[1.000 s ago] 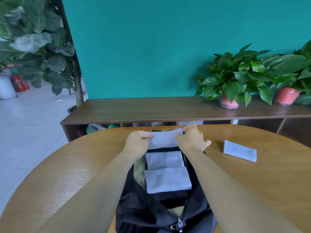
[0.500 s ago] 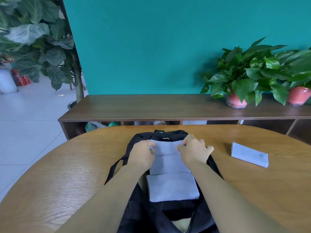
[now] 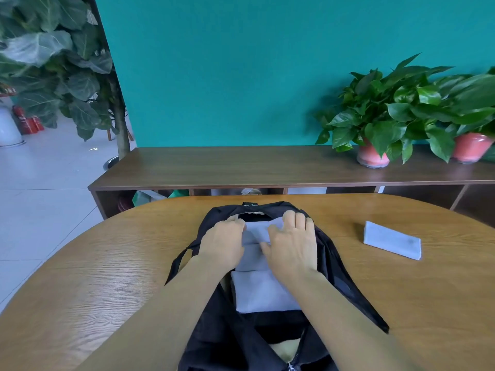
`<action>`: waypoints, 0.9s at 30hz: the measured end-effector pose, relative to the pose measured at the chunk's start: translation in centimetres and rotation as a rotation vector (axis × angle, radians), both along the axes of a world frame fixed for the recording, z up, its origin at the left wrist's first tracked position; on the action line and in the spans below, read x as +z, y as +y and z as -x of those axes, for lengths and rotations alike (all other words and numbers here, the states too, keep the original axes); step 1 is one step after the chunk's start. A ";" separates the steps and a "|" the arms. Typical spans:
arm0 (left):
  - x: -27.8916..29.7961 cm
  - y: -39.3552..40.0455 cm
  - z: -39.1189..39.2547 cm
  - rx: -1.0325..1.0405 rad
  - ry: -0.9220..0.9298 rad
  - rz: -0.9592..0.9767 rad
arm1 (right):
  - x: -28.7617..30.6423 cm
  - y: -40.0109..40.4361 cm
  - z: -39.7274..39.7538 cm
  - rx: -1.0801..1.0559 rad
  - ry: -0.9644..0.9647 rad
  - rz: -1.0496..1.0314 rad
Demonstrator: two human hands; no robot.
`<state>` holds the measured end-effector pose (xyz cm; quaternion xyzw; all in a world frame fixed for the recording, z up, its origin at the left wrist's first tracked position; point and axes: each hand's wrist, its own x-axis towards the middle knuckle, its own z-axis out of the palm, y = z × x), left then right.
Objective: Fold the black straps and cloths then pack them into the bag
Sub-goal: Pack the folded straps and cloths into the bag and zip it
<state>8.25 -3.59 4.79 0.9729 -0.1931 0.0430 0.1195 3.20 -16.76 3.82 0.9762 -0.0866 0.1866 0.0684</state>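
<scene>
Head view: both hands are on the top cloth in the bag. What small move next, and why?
Probably release and reach with the right hand for the folded cloth lying on the table: the top cloth lies inside the bag.

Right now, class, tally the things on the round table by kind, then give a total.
Folded grey cloths: 4, with three in the bag and one on the table
Black bag: 1
Total: 5
</scene>
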 end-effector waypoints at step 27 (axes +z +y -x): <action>4.4 -2.9 1.7 -0.114 -0.033 -0.036 | 2.8 -4.9 3.3 0.174 -0.095 -0.485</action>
